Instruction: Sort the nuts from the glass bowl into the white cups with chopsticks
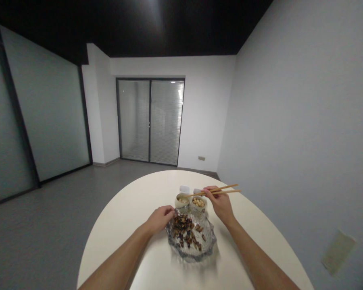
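Left hand [160,218]: forearm in from 7 o'clock, fingers curled, palm down. Right hand [220,203]: forearm from 5 o'clock, fingers pinched, raised.

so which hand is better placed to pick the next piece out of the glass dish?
Right, probably. The right hand holds the chopsticks, tips over the small cups; the left hand rests bare on the glass dish rim.

Chopsticks [218,191] tips and two white objects [184,188] behind cups, unclear.
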`<state>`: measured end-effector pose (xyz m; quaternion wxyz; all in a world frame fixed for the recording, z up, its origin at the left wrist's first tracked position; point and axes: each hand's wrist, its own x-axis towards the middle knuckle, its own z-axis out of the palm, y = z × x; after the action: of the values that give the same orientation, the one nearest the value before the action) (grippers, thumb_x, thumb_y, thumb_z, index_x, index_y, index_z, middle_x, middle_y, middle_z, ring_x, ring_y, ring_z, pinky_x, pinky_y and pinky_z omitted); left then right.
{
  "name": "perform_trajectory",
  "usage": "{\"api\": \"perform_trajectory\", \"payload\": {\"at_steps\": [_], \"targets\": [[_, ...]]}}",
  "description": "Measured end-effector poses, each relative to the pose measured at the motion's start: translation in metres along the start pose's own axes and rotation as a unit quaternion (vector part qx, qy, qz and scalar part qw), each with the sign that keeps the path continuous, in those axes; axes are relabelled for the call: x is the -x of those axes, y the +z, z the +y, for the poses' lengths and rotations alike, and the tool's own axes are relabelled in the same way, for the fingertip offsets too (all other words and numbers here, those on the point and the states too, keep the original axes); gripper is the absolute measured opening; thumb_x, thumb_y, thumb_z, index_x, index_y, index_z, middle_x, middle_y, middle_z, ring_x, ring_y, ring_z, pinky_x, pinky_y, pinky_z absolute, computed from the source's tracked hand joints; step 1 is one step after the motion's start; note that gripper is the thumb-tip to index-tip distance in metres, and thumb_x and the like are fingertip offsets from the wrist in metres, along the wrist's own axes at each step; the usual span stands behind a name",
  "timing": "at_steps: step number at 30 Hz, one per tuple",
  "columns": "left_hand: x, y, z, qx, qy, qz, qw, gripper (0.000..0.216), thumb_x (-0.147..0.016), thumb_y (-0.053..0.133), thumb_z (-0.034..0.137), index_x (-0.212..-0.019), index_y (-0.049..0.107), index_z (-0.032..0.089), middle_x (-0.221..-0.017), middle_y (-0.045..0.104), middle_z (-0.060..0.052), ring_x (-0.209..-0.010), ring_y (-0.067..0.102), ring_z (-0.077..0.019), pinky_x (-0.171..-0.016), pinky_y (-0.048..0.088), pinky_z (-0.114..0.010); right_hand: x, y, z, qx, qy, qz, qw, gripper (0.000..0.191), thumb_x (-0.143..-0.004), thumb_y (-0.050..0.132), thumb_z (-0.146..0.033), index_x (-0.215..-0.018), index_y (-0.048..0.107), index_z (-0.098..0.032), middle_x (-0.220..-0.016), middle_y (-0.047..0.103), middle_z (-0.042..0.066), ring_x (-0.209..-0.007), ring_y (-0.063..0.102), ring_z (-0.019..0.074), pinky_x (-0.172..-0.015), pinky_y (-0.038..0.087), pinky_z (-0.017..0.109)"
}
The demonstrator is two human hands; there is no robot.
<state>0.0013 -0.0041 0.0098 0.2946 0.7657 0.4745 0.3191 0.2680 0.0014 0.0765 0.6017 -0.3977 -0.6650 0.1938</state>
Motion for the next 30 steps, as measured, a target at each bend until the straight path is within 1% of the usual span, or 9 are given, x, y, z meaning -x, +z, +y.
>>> {"api": "perform_trajectory", "payload": {"at_steps": [4,7,9,13,19,24,30], "targets": [[0.002,0.001,0.003,0.010,-0.004,-0.005,1.000,0.036,-0.088,0.044,0.042,-0.086,0.070,0.016,-0.082,0.072,-0.004,-0.080,0.061,-0.0197,-0.073,0.044,-0.027,0.026,-0.003,-0.008,-0.036,0.023,-0.023,0.999,0.037,-0.082,0.070,-0.057,-0.085,0.073,-0.020,-0.082,0.077,0.007,-0.078,0.074,0.0247,-0.073,0.062,0.036],[0.002,0.002,0.004,0.014,-0.001,-0.003,1.000,0.036,-0.088,0.044,0.042,-0.087,0.070,0.017,-0.084,0.072,-0.004,-0.081,0.061,-0.0198,-0.074,0.045,-0.026,0.044,-0.001,-0.012,-0.037,0.038,-0.060,0.997,0.036,-0.081,0.072,-0.056,-0.082,0.074,-0.021,-0.080,0.077,0.007,-0.076,0.074,0.0254,-0.072,0.062,0.036],[0.002,0.002,0.004,0.016,0.003,-0.003,1.000,0.037,-0.089,0.044,0.043,-0.089,0.071,0.017,-0.087,0.073,-0.005,-0.082,0.062,-0.0201,-0.075,0.045,-0.027,0.050,0.001,-0.013,-0.037,0.046,-0.071,0.996,0.035,-0.080,0.073,-0.056,-0.082,0.075,-0.021,-0.081,0.077,0.007,-0.075,0.074,0.0258,-0.070,0.062,0.037],[0.002,0.003,0.004,0.015,0.004,-0.007,1.000,0.039,-0.089,0.043,0.043,-0.090,0.071,0.016,-0.086,0.072,-0.005,-0.081,0.062,-0.0204,-0.075,0.045,-0.027,0.054,0.005,-0.011,-0.040,0.055,-0.080,0.994,0.035,-0.081,0.072,-0.057,-0.082,0.076,-0.022,-0.082,0.078,0.007,-0.076,0.074,0.0265,-0.071,0.062,0.037],[0.002,0.002,0.001,0.010,0.006,-0.005,1.000,0.038,-0.090,0.044,0.044,-0.089,0.071,0.016,-0.086,0.072,-0.005,-0.081,0.062,-0.0203,-0.074,0.045,-0.028,0.057,0.013,-0.010,0.008,0.031,-0.107,0.994,0.032,-0.085,0.069,-0.054,-0.083,0.078,-0.023,-0.085,0.078,0.007,-0.080,0.073,0.0265,-0.073,0.059,0.036],[0.001,0.002,-0.002,0.004,0.010,-0.003,1.000,0.038,-0.090,0.044,0.043,-0.087,0.070,0.016,-0.083,0.071,-0.004,-0.078,0.061,-0.0196,-0.073,0.044,-0.027,0.058,0.018,-0.013,-0.012,0.031,-0.112,0.993,0.034,-0.084,0.069,-0.056,-0.083,0.078,-0.022,-0.086,0.078,0.006,-0.082,0.073,0.0266,-0.077,0.058,0.037],[0.000,0.003,-0.005,-0.001,0.009,0.000,1.000,0.036,-0.090,0.044,0.041,-0.087,0.070,0.016,-0.083,0.070,-0.004,-0.079,0.061,-0.0191,-0.071,0.044,-0.026,0.058,0.019,-0.011,-0.027,0.039,-0.118,0.992,0.033,-0.084,0.071,-0.053,-0.084,0.077,-0.021,-0.086,0.078,0.007,-0.085,0.072,0.0270,-0.079,0.057,0.038]]}}
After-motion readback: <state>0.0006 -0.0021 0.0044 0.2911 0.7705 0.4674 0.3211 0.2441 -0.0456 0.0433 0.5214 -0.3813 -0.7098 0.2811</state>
